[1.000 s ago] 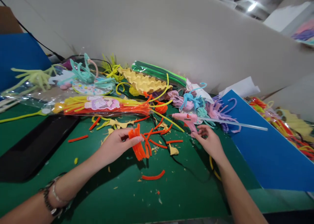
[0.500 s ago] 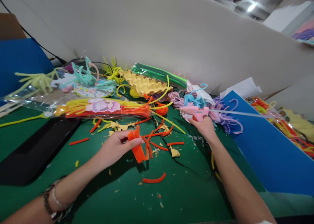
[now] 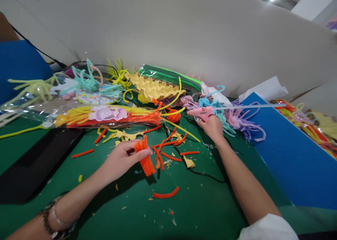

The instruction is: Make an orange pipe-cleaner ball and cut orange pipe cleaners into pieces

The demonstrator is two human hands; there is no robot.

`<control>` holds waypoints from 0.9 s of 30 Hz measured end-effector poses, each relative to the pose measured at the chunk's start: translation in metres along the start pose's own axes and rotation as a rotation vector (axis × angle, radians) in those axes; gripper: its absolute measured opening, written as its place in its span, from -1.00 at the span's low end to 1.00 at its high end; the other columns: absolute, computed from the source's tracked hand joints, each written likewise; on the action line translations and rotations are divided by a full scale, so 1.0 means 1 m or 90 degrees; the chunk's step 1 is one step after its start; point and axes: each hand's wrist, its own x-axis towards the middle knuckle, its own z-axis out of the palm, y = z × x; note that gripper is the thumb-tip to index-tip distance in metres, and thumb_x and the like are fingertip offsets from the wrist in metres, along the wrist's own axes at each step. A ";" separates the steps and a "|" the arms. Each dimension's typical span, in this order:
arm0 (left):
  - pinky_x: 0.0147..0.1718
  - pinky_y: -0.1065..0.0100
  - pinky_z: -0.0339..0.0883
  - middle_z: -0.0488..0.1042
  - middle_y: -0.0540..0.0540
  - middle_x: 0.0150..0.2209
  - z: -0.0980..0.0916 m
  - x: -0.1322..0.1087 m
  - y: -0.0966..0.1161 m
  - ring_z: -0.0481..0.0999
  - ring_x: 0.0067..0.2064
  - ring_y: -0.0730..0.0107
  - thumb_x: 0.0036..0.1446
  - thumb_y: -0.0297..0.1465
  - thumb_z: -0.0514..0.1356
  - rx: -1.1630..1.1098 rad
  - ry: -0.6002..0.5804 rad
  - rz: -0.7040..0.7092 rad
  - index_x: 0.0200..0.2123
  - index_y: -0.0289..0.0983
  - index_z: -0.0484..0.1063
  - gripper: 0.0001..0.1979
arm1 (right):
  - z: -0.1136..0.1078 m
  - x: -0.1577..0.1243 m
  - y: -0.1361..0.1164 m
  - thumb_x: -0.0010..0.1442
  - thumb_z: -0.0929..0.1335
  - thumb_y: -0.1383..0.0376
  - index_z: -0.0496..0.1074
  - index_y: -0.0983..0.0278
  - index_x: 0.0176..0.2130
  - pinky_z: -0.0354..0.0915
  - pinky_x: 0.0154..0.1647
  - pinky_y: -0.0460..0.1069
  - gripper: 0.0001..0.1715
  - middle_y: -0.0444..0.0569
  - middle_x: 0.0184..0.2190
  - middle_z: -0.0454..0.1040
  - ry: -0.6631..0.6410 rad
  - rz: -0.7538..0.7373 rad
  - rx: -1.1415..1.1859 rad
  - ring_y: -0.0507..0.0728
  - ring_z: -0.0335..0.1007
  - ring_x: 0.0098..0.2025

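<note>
My left hand (image 3: 125, 158) pinches a flat bundle of short orange pipe cleaners (image 3: 145, 158) above the green table (image 3: 126, 215). To the right, my right hand (image 3: 212, 127) is wrapped round a pink glue gun (image 3: 201, 113), with a long pale glue stick (image 3: 250, 106) reaching out of its back to the right. Loose orange pieces (image 3: 171, 156) lie between the hands, and one curved orange piece (image 3: 166, 193) lies nearer the front. Behind my left hand is a clear bag of yellow and orange pipe cleaners (image 3: 113, 116).
A black tray (image 3: 39, 162) lies at left. Wavy yellow material (image 3: 152, 87) and green pipe cleaners (image 3: 171, 78) sit along the wall. Purple pipe cleaners (image 3: 244, 122) adjoin a blue panel (image 3: 297, 162) at right. A black cord (image 3: 207, 177) crosses the table.
My right hand has moved left with the glue gun, which has turned, its glue stick now tilting slightly upward to the right. My left hand still holds the orange bundle, almost unmoved.
</note>
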 end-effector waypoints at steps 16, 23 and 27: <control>-0.54 0.50 0.23 0.42 0.00 -0.55 0.001 0.001 -0.001 0.35 -0.52 0.49 -0.12 -0.24 0.11 -0.008 -0.009 -0.017 -0.62 -0.28 0.43 -0.76 | 0.006 0.002 0.000 0.08 0.24 0.20 0.42 0.42 -0.22 0.17 -0.40 -0.04 -0.63 0.18 -0.28 0.48 -0.021 -0.055 -0.005 0.25 0.41 -0.27; -0.56 0.50 0.23 0.42 -0.02 -0.55 0.001 0.002 -0.004 0.34 -0.52 0.48 -0.14 -0.23 0.12 -0.015 -0.009 -0.029 -0.63 -0.28 0.44 -0.74 | 0.010 0.002 0.000 0.09 0.24 0.23 0.41 0.44 -0.22 0.19 -0.40 -0.02 -0.63 0.21 -0.29 0.47 -0.012 -0.066 -0.002 0.24 0.40 -0.31; -0.55 0.50 0.22 0.41 -0.02 -0.56 0.001 0.002 -0.003 0.33 -0.52 0.48 -0.14 -0.21 0.12 -0.014 -0.010 -0.035 -0.62 -0.29 0.45 -0.73 | 0.014 0.004 0.002 0.08 0.23 0.25 0.39 0.42 -0.19 0.20 -0.35 -0.02 -0.64 0.18 -0.27 0.46 0.003 -0.089 0.008 0.21 0.39 -0.29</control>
